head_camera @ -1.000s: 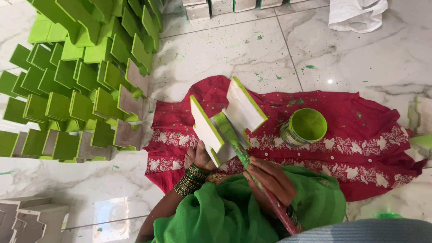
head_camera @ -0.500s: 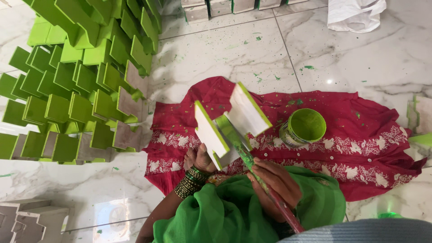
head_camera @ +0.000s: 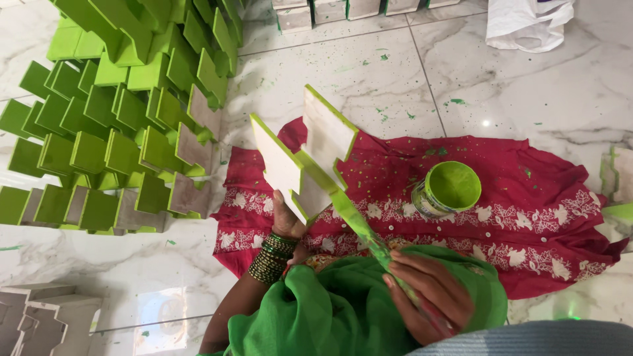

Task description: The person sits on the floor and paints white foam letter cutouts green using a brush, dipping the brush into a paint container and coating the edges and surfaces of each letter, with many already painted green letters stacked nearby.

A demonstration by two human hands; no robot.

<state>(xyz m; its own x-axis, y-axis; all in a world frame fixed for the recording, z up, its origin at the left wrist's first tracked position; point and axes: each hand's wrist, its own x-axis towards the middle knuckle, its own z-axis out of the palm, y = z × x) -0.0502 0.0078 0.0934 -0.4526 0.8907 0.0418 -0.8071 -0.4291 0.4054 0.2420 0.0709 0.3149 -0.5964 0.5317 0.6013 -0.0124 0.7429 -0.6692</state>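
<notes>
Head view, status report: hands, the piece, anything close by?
Left hand grips white wooden piece. Right hand holds brush on its green edge. Paint tin beside, on red cloth.

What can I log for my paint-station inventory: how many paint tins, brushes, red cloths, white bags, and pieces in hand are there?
Open tin of green paint: 1
Paint-covered brush, in the right hand: 1
Wooden piece with green edges, in the left hand: 1
Red embroidered cloth: 1
White bag: 1
Total: 5
</notes>
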